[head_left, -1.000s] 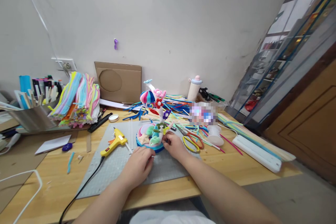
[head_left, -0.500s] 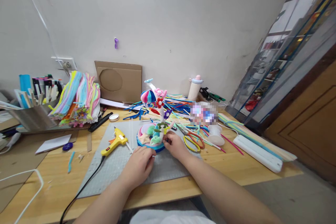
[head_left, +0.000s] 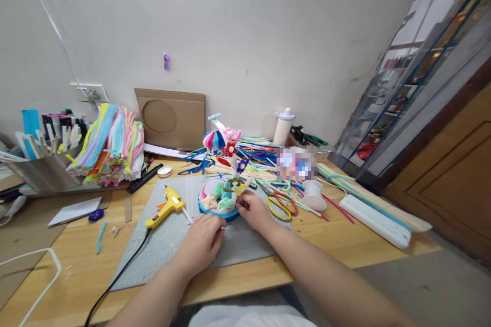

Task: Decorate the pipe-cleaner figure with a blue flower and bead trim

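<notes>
You're bracing a pipe-cleaner centrepiece (head_left: 222, 184) mid-mat, both hands at its base.

Grey mat (head_left: 169, 245) is lying under everything, prob. as a glue-safe work surface. The centrepiece is standing upright on its blue disc, long axis vertical, top pointing at the far wall. Your left hand (head_left: 202, 242) is curling loosely vs. the disc's near edge, seemingly to steady it; right hand (head_left: 253, 210) is pinching a small piece at the right rim. Glue gun (head_left: 165, 207) is resting just left, nozzle twd. the disc.

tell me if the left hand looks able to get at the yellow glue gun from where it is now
Probably yes. The left hand rests on the grey mat, and the yellow glue gun lies on the same mat just to its left and a little farther back. Only bare mat lies between them; the gun's black cord trails toward the table edge.
</notes>
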Demonstrator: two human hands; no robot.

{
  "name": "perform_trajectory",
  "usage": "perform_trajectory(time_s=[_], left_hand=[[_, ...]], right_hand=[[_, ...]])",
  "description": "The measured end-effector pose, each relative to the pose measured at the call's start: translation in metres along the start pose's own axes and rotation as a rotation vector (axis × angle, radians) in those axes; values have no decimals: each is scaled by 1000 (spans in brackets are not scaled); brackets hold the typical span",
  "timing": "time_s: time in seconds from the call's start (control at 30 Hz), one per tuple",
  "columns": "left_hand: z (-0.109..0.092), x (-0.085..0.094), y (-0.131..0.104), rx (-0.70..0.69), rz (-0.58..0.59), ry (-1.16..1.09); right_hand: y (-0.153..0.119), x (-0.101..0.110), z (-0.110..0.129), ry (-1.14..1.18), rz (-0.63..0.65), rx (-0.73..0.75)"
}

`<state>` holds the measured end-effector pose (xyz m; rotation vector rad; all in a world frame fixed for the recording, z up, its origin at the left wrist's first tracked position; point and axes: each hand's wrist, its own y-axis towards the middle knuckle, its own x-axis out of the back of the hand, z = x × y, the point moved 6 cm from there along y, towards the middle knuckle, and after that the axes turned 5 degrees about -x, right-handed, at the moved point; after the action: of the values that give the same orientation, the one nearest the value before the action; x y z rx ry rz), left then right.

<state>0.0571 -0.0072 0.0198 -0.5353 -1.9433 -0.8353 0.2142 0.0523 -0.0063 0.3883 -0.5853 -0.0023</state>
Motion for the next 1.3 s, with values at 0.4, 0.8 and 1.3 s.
perform_trajectory(time_s=[0.4,0.8,1.3], left_hand=[[-1,2,0,11,9,4],[-2,0,-1,-3,19,6],[-1,-1,0,7,24,-2]], right_hand=[[1,-1,-4,14,4,-5],[0,-2,-6,12,3,-11],[1,-2,-4,16,8,-2]])
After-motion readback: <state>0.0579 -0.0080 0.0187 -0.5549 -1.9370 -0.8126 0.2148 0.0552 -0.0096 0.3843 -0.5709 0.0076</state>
